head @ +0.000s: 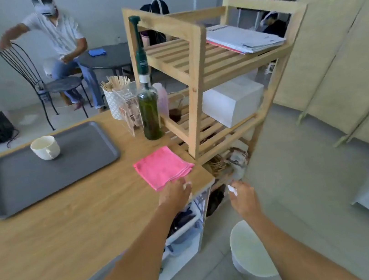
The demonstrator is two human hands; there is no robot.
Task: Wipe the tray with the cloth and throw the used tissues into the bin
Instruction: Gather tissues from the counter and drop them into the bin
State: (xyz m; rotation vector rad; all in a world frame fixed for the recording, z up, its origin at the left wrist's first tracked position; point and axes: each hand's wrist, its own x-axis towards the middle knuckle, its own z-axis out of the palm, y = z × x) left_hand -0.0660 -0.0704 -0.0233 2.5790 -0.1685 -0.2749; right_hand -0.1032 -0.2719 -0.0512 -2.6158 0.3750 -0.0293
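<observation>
A grey tray (29, 184) lies on the wooden counter at the left, with a white cup (45, 147) standing on its far part. A folded pink cloth (162, 167) rests near the counter's right corner. My left hand (175, 195) touches the cloth's near edge, fingers curled, with a small white tissue scrap (187, 184) showing at its fingertips. My right hand (243, 194) hovers past the counter's corner, pinching a crumpled white tissue (232, 189). A white bin (248, 252) stands on the floor below my right forearm.
A wooden shelf unit (197, 85) stands against the counter's right end, holding papers and a white box. A green bottle (150, 113), a stick holder and a clear dispenser crowd the counter's far corner. A seated person (61, 45) and chairs are behind.
</observation>
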